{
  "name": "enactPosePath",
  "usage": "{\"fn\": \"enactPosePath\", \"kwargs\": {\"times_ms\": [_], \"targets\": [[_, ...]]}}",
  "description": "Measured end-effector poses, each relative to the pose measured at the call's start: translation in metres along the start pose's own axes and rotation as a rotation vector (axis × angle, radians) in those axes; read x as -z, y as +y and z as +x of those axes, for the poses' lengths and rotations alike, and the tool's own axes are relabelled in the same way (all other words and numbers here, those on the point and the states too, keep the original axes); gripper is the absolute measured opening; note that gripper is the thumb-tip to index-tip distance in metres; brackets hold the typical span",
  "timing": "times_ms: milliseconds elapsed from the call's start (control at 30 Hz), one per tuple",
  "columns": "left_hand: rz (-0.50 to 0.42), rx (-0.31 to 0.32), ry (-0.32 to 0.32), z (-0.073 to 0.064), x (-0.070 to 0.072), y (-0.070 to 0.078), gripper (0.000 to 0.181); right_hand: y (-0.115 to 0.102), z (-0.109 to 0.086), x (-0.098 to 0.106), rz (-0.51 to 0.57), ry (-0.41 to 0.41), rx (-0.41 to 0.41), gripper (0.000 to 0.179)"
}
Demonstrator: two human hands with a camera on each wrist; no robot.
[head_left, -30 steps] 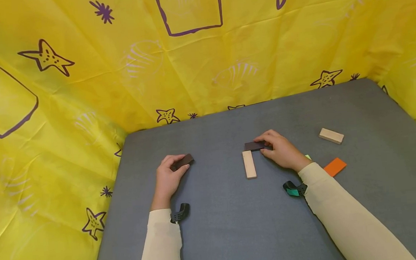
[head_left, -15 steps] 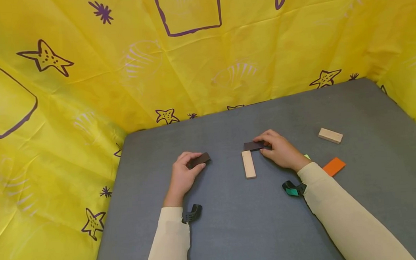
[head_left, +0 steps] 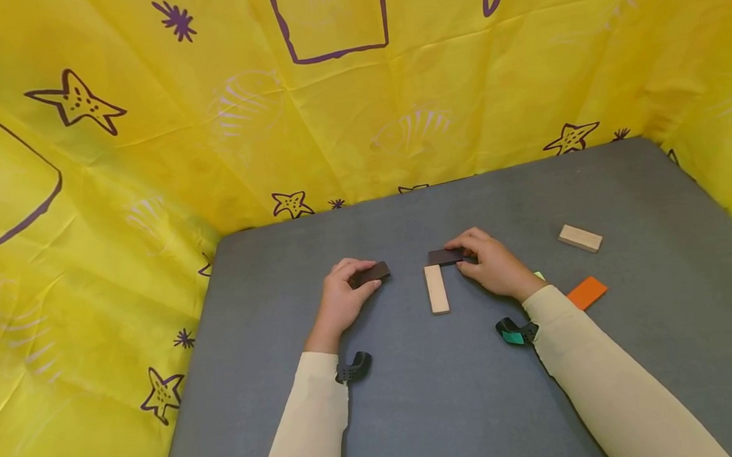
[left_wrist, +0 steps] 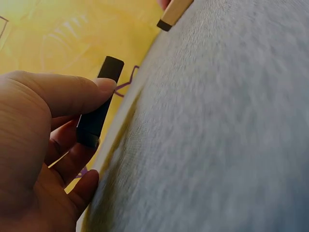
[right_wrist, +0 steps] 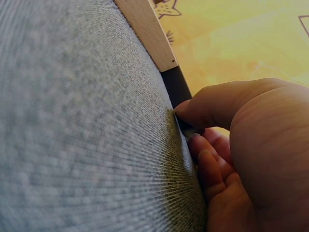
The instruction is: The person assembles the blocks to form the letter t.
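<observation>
My left hand (head_left: 342,301) pinches a dark brown wooden block (head_left: 374,273) between thumb and fingers. In the left wrist view that block (left_wrist: 108,72) is held raised off the grey cloth. On the table, my right hand (head_left: 494,266) grips a second dark block (head_left: 444,256) by its right end. A pale wooden block (head_left: 436,290) lies with its far end against the second dark block's near side, so the two form a corner. The right wrist view shows the pale block (right_wrist: 148,34) meeting the dark block (right_wrist: 176,87), whose far part the thumb covers.
Right of the right hand, an orange block (head_left: 587,292) lies on the grey table (head_left: 427,399), with a light green piece (head_left: 539,275) partly hidden by the wrist. Another pale block (head_left: 580,238) lies farther back. Yellow patterned cloth (head_left: 334,118) rises behind the table.
The left hand has moved right with its dark block, toward the block under the right hand. The right hand and the blocks on the table have stayed in place.
</observation>
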State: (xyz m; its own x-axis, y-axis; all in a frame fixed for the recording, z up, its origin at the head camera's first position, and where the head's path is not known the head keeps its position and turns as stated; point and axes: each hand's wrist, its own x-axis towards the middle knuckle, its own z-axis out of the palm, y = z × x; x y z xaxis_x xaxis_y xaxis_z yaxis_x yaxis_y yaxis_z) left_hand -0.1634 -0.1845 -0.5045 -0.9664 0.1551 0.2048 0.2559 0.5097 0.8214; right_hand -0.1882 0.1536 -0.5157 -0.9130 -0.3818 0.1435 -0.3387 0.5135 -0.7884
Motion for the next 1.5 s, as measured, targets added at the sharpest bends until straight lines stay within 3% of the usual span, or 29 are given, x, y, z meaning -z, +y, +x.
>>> {"fn": "enactPosePath", "kwargs": {"times_ms": [1000,1500], "targets": [[0.102,-0.022,-0.103,0.036,-0.044,0.007,0.031,0.0,0.0,0.0,0.0,0.001,-0.004,0.037],[0.148,-0.012,-0.154,0.043,-0.054,0.016,0.03,0.001,0.002,-0.001,-0.006,0.001,-0.012,0.035]]}}
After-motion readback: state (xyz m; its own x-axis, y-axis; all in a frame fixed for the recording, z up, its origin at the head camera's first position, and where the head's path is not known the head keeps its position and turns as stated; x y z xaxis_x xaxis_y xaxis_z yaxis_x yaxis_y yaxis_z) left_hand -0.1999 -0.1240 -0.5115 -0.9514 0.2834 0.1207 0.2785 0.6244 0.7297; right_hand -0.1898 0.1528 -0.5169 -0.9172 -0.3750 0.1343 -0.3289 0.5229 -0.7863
